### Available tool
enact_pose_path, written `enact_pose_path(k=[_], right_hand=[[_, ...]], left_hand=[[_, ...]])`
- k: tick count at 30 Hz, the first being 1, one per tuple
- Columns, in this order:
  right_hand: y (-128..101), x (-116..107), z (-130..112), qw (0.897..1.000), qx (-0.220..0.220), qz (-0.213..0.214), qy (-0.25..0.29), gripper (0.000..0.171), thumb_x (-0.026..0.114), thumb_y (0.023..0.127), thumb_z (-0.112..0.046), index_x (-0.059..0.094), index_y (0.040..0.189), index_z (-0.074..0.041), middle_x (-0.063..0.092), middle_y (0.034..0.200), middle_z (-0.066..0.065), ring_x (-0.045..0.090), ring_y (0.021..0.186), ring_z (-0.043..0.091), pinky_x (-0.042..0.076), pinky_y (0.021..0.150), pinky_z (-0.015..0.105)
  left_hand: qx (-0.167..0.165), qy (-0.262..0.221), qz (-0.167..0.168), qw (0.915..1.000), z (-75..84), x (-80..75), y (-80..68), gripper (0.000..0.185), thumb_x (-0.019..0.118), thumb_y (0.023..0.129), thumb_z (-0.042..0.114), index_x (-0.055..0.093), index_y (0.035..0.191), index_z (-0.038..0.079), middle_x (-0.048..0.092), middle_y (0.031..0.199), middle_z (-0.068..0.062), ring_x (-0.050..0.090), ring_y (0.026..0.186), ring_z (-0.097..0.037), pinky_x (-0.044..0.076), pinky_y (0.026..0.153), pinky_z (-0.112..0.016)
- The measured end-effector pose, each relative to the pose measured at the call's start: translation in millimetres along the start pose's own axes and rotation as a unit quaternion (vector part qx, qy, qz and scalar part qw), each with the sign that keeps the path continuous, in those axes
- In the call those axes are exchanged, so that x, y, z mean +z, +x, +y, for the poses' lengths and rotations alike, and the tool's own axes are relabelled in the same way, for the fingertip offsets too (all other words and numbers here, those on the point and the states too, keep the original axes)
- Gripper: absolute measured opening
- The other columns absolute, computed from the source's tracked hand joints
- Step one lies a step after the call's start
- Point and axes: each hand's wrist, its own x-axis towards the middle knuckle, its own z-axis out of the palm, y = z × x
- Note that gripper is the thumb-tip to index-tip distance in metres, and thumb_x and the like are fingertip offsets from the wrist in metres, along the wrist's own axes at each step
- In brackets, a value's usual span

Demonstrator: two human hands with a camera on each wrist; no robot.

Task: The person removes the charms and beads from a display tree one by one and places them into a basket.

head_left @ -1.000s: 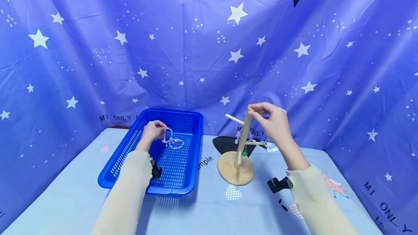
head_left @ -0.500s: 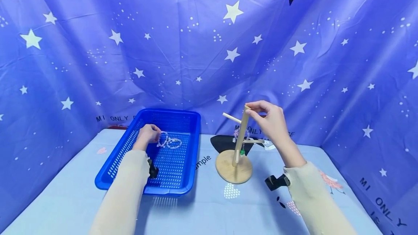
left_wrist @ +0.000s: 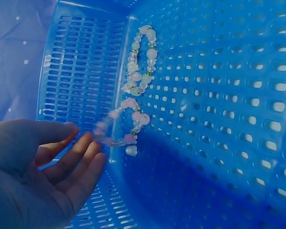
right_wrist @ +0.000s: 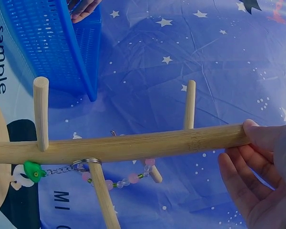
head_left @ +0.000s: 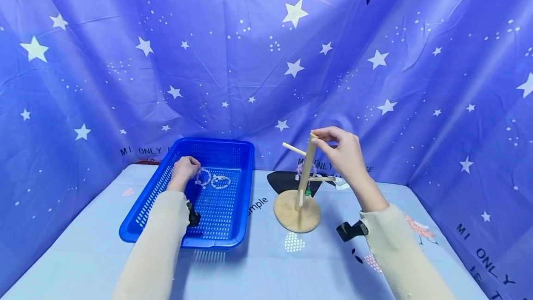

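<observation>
Inside the blue perforated plastic basket (head_left: 216, 244), a pink-and-clear beaded bracelet (left_wrist: 142, 118) is standing tilted at the fingertips of the left hand (left_wrist: 43, 176); I cannot tell whether the fingers are pinching it or only touching it. A paler beaded bracelet (left_wrist: 151, 53) is lying just beside it. On the counter (head_left: 266, 272), the right hand (head_left: 343, 152) is pinching the top of the pale wooden stand (head_left: 306, 170), where another pink beaded bracelet (right_wrist: 133, 178) and a green-and-white charm (right_wrist: 34, 171) are hanging. If the step is picking up, the person should be lifting one loop only, not catching its neighbour, aiming it toward a bare round peg (right_wrist: 189, 102), and steadying the post without pushing it sideways.
</observation>
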Motion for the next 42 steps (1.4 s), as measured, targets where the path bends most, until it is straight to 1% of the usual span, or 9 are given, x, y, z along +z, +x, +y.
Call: enact_pose_path(k=[3,5,10,14,20,26,30,34,42], right_hand=[[-0.4,-0.8,-0.3,1.000,-0.001,0.000,-0.001,0.022,0.072,0.092,-0.017,0.075,0.112,-0.009,0.077,0.103,0.007,0.061,0.083,-0.008,0.053,0.077,0.009],[-0.5,-1.0,0.0,1.000,0.000,0.000,-0.002,0.022,0.072,0.092,-0.018,0.075,0.112,-0.009,0.077,0.103,0.007,0.062,0.084,-0.006,0.054,0.078,0.011],[0.7,-0.7,0.8,1.000,-0.001,-0.003,-0.003,0.022,0.072,0.092,-0.019,0.075,0.111,-0.009,0.077,0.104,0.007,0.067,0.087,0.006,0.056,0.080,0.016],[2.4,-1.9,-0.8,1.000,0.000,-0.013,-0.008,0.021,0.072,0.092,-0.020,0.075,0.111,-0.009,0.077,0.103,0.008,0.072,0.091,0.019,0.050,0.072,0.009],[3.1,-3.8,-7.6,0.999,0.008,-0.025,-0.033,0.020,0.071,0.093,-0.022,0.074,0.110,-0.011,0.077,0.101,0.009,0.073,0.091,0.024,0.054,0.067,0.023],[2.3,-2.4,-14.2,0.998,0.017,-0.020,-0.050,0.025,0.071,0.093,-0.024,0.071,0.111,-0.008,0.076,0.100,0.011,0.073,0.088,0.027,0.059,0.075,0.040],[2.4,-0.3,-16.6,0.996,0.034,-0.014,-0.078,0.028,0.074,0.091,-0.030,0.069,0.108,-0.008,0.075,0.097,0.010,0.072,0.086,0.025,0.057,0.075,0.040],[2.5,1.2,-17.7,0.994,0.046,-0.011,-0.101,0.028,0.074,0.090,-0.033,0.068,0.104,-0.009,0.074,0.094,0.009,0.070,0.084,0.023,0.054,0.073,0.037],[-1.1,1.2,-14.6,0.995,0.061,-0.016,-0.080,0.032,0.073,0.091,-0.033,0.066,0.108,-0.008,0.073,0.098,0.011,0.069,0.088,0.025,0.055,0.074,0.034]], left_hand=[[0.006,-0.008,0.011,0.9999,1.2,-0.5,-0.8,0.027,0.052,0.100,0.015,0.065,0.117,0.000,0.063,0.129,-0.024,0.059,0.113,-0.038,0.049,0.099,-0.052],[0.016,-0.017,0.019,0.9996,2.8,-1.6,-1.7,0.027,0.052,0.100,0.015,0.065,0.117,-0.001,0.063,0.128,-0.024,0.059,0.115,-0.039,0.048,0.101,-0.053],[0.043,-0.046,0.044,0.9970,10.3,-3.9,-2.9,0.024,0.054,0.100,0.015,0.066,0.114,0.000,0.067,0.118,-0.023,0.063,0.106,-0.036,0.051,0.091,-0.048],[0.060,-0.073,0.054,0.9941,18.6,-6.4,-2.4,0.023,0.057,0.100,0.016,0.066,0.114,0.001,0.070,0.114,-0.021,0.067,0.104,-0.034,0.053,0.081,-0.038],[0.106,-0.121,0.057,0.9853,41.1,-20.4,-8.2,0.024,0.058,0.100,0.017,0.065,0.117,0.001,0.070,0.116,-0.021,0.068,0.107,-0.036,0.057,0.077,-0.028],[0.158,-0.160,0.044,0.9734,67.5,-31.5,-23.3,0.025,0.058,0.101,0.016,0.064,0.118,-0.001,0.069,0.119,-0.024,0.068,0.109,-0.035,0.060,0.090,-0.037],[0.178,-0.186,0.033,0.9657,79.2,-35.1,-34.2,0.025,0.059,0.100,0.015,0.063,0.118,-0.002,0.068,0.121,-0.025,0.068,0.110,-0.035,0.058,0.094,-0.042],[0.186,-0.212,0.020,0.9592,87.6,-36.5,-43.4,0.026,0.059,0.100,0.015,0.062,0.119,-0.003,0.068,0.122,-0.025,0.067,0.111,-0.035,0.058,0.093,-0.041],[0.194,-0.276,-0.026,0.9409,97.0,-36.8,-62.1,0.029,0.055,0.102,0.014,0.059,0.123,-0.006,0.064,0.128,-0.026,0.063,0.118,-0.036,0.056,0.098,-0.040]])
